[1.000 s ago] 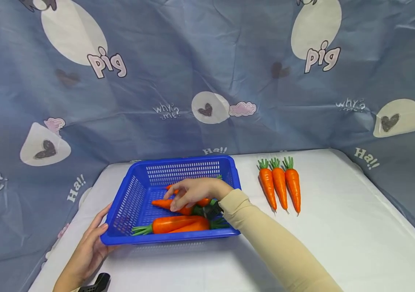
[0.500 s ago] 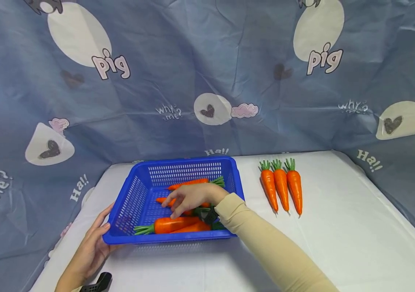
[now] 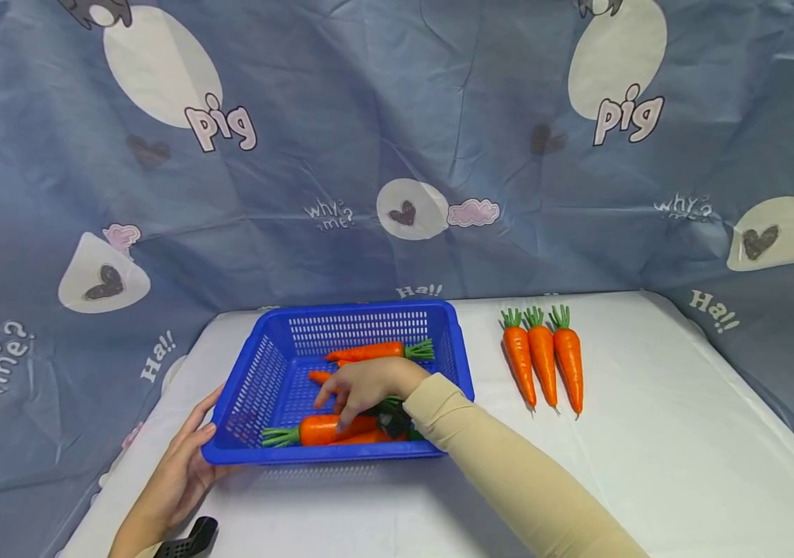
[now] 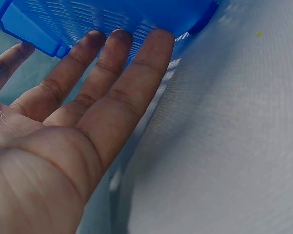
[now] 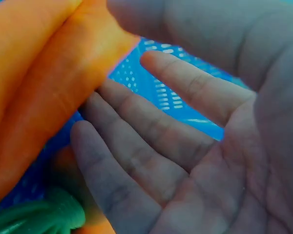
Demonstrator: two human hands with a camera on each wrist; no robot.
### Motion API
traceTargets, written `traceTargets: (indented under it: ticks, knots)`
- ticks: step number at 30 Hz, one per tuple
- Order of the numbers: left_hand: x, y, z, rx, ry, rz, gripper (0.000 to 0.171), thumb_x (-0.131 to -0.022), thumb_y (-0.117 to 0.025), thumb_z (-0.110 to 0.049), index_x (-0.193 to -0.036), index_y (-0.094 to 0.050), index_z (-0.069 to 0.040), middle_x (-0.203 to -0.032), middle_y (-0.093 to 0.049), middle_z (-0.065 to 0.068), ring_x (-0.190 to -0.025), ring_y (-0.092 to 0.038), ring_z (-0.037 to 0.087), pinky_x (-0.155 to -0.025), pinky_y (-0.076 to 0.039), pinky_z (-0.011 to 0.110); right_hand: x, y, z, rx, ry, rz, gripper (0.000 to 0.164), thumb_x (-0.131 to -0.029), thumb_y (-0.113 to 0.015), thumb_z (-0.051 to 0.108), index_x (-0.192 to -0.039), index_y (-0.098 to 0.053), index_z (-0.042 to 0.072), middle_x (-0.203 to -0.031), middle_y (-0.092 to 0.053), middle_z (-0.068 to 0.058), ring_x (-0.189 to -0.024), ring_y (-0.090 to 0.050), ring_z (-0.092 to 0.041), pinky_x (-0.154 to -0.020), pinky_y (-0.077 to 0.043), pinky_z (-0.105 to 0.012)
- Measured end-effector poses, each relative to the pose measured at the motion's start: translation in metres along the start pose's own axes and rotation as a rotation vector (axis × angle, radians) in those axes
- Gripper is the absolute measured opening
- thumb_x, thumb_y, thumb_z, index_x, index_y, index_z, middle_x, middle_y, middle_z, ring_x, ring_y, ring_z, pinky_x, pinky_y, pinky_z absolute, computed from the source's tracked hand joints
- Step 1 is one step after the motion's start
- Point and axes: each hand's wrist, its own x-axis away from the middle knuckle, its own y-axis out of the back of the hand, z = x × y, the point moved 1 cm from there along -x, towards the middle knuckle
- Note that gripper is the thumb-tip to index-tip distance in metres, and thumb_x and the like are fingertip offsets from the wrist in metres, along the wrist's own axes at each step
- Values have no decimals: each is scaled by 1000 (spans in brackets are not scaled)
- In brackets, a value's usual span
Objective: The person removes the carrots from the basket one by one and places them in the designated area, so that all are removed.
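A blue slotted plastic basket (image 3: 229, 456) sits on the white table with several orange carrots in it. My left hand (image 3: 181, 473) is at its left front corner, thumb by the rim; in the left wrist view its extended fingers (image 4: 122, 92) meet the basket's outer wall. Inside the basket, my right hand (image 3: 365, 384) reaches low over the middle carrots, partly covering them. A front carrot (image 3: 323, 428) lies under its fingertips, and a back carrot (image 3: 372, 351) lies farther off. In the right wrist view the loose fingers and thumb are spread beside two carrots (image 5: 49, 87).
On the white table (image 3: 655, 434), right of the basket, three carrots (image 3: 542, 360) lie side by side, green tops toward the back. A blue-grey printed cloth (image 3: 341, 263) hangs behind the table. The basket's raised walls surround my right hand.
My right hand has shifted slightly toward the front carrots, uncovering the back carrot and its green top. The left hand stays at the basket's corner. The head view has shifted a little.
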Motion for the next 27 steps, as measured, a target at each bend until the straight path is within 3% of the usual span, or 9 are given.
traceTargets:
  ticks: [6, 27]
  knots:
    - [0, 1, 0, 6, 1, 0, 54, -111, -28, -24, -162, -11, -31, -135, -57, -18, -115, -67, 12, -89, -58, 38, -4, -4, 5, 80, -48, 15, 46, -88, -77, 21, -132, -64, 24, -120, -69, 1, -109, -62, -8, -98, -48, -22]
    - [0, 0, 0, 27, -4, 16, 55, -111, -28, -23, -162, -10, -32, -136, -56, -19, -116, -66, 11, -90, -58, 37, -11, -7, 4, 109, -73, -16, 40, -86, -80, 17, -123, -67, 23, -114, -69, 1, -103, -61, -8, -95, -49, -23]
